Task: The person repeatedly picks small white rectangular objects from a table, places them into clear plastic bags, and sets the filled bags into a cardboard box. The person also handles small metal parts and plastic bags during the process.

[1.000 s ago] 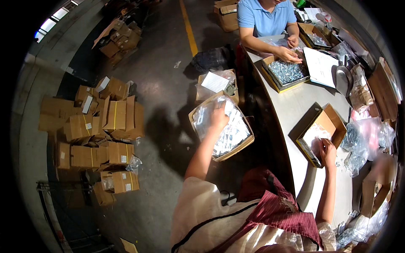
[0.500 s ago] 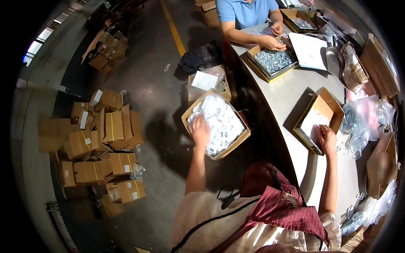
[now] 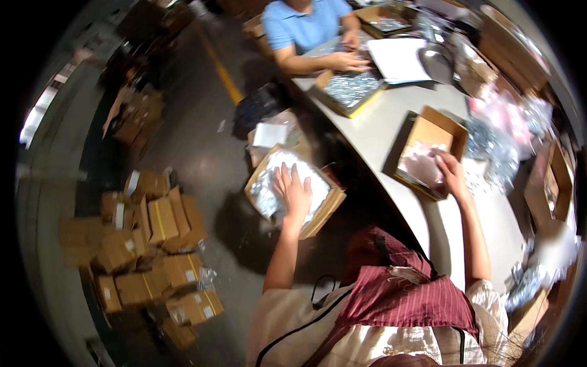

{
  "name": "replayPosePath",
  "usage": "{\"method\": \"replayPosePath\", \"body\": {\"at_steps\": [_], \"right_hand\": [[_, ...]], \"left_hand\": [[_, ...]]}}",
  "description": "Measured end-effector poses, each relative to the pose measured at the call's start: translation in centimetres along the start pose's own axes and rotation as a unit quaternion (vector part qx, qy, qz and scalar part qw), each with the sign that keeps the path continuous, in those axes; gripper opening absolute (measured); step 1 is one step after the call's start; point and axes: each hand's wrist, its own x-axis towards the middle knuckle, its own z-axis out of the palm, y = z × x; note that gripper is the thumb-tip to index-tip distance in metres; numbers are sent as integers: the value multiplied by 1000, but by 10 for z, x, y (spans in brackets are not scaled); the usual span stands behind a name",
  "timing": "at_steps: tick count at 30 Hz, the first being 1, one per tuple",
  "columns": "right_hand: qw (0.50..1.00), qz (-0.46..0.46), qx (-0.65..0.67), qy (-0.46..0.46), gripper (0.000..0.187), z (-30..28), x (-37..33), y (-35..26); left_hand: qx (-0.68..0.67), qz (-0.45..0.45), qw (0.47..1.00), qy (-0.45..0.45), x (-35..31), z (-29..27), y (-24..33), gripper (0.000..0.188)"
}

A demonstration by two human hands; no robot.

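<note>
My left hand [image 3: 295, 192] lies with spread fingers on the silvery-white small packets [image 3: 264, 191] that fill an open cardboard box [image 3: 327, 211], low beside the table. On the table, my right hand [image 3: 452, 172] reaches over the near right side of a smaller open carton [image 3: 439, 124]. Its fingers are curled on a thin, pinkish clear plastic bag [image 3: 420, 162] inside that carton. The fingertips are slightly blurred.
Across the table [image 3: 422, 211], a person in a blue shirt [image 3: 306, 27] handles a box of small metal parts [image 3: 353, 88]. A white sheet [image 3: 397, 60], metal scoop [image 3: 436, 61] and plastic bags [image 3: 501, 140] lie around. Empty cartons [image 3: 153, 263] are heaped on the left floor.
The view has shifted and turned. My left hand has moved toward the middle of the packets, its fingers now spread flat. My right hand stays at the smaller carton, reaching further in.
</note>
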Motion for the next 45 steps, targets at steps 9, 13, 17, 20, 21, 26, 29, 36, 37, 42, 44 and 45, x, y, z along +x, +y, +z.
{"method": "replayPosePath", "body": {"at_steps": [9, 13, 17, 20, 21, 26, 29, 36, 37, 42, 44, 45], "right_hand": [[937, 106, 331, -40, 46, -19, -88, -92], [955, 126, 261, 65, 48, -39, -136, -58], [965, 115, 198, 124, 66, -50, -167, -66], [978, 101, 161, 84, 81, -61, -182, -79], [950, 113, 253, 146, 78, -61, -187, -75], [839, 163, 388, 344, 49, -79, -230, -42], [898, 175, 130, 381, 21, -77, -244, -45], [933, 157, -80, 313, 15, -69, -241, -51], [923, 185, -30, 336, 17, -67, -240, -49], [919, 252, 52, 300, 19, -71, -233, -54], [926, 235, 90, 283, 21, -69, -231, -55], [922, 244, 136, 268, 21, -68, -232, -52]], "left_hand": [[-515, 94, 815, -248, -6, -17, 273, 54], [-613, 24, 690, -384, -18, 0, 318, 16], [-617, 11, 637, -462, -44, 27, 339, 9], [-619, 39, 574, -535, -60, 36, 358, 7], [-640, 10, 524, -562, -64, 38, 365, 9], [-554, 15, 530, -642, -64, 52, 380, 18], [-383, 199, 679, -594, -74, 66, 383, 33], [-329, 447, 691, -462, -66, 40, 407, 25], [-328, 430, 695, -475, -63, 40, 406, 22], [-432, 441, 669, -415, -57, 46, 401, 5], [-449, 342, 664, -490, -60, 53, 395, 4], [-455, 290, 658, -525, -61, 54, 393, 6]]}}
